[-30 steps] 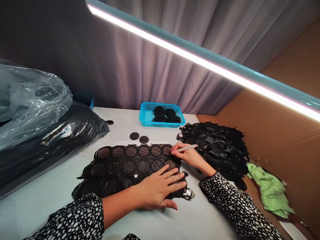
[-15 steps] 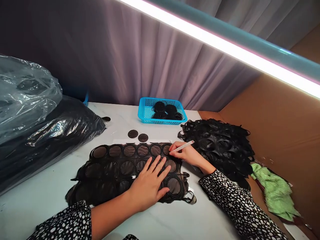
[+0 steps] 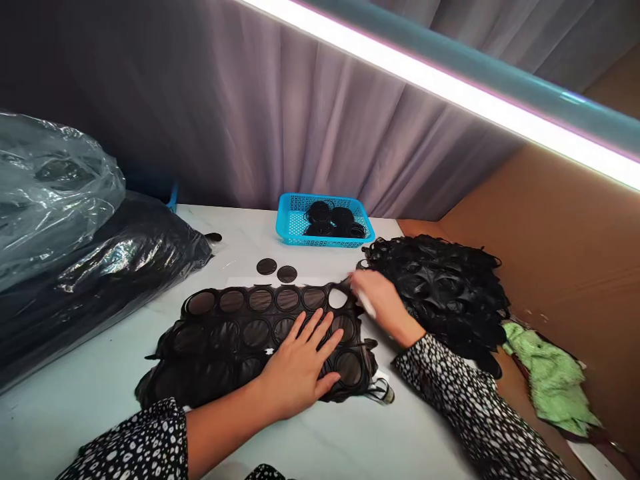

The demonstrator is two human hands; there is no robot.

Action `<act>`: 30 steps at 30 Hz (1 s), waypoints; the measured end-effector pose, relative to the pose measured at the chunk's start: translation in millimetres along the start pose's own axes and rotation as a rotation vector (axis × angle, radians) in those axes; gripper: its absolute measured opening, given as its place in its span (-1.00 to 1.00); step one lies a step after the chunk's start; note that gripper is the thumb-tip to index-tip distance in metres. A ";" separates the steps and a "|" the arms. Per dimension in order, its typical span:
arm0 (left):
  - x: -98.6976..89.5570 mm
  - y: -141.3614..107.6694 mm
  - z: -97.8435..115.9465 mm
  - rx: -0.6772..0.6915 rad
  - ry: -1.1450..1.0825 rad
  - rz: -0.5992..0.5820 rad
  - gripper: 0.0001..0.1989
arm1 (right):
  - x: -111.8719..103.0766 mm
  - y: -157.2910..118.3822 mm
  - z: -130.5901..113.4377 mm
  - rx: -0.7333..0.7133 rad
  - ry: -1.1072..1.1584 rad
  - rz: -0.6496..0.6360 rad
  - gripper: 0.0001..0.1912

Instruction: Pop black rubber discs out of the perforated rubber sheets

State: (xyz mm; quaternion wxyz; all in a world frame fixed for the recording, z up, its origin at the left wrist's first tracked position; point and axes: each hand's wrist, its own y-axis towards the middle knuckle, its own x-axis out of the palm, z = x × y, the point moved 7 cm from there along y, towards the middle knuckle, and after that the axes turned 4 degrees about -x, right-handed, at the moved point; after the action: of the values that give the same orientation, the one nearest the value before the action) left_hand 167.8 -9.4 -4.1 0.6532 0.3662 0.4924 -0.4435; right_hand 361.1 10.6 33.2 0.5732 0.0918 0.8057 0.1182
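The left hand (image 3: 300,370) lies palm down with its fingers spread apart, flat on the black sheet (image 3: 211,333) directly beneath them. Beyond those fingers and to their right is the right hand (image 3: 383,300), its fingers bunched together on a blurred white stick (image 3: 367,305) that slants back below the palm; a dark wisp (image 3: 345,285) shows by the fingertips, and I cannot tell whether they pinch it too. Just left of the right fingertips and slightly nearer, a round white opening (image 3: 338,299) shows in the sheet's far right corner. From the left fingers the sheet stretches leftward in rows of ringed circles, and some thin dark loops (image 3: 384,390) stick out at its edge, to the right of the left thumb.

Beyond the left fingers, past the sheet, two dark discs lie side by side, the left disc (image 3: 267,267) and the right disc (image 3: 287,274). Farther out in that direction stands a blue basket (image 3: 283,223) holding dark bundles (image 3: 320,213). Right of the right fingers rises a black heap (image 3: 435,287), with a green cloth (image 3: 560,387) farther right. Well left of both hands' fingers, a plastic bag (image 3: 100,260) slumps on the white table (image 3: 300,447)
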 end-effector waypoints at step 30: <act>-1.6 -19.0 2.0 0.090 -0.070 -0.019 -0.41 | 24.0 -63.8 -40.1 0.176 0.777 -0.214 -0.82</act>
State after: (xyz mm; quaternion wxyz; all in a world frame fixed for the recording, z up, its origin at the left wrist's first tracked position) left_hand 150.4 -17.3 -2.9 0.6486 0.3747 0.4523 -0.4841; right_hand 314.6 -46.9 5.3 0.2253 0.0046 0.9742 0.0143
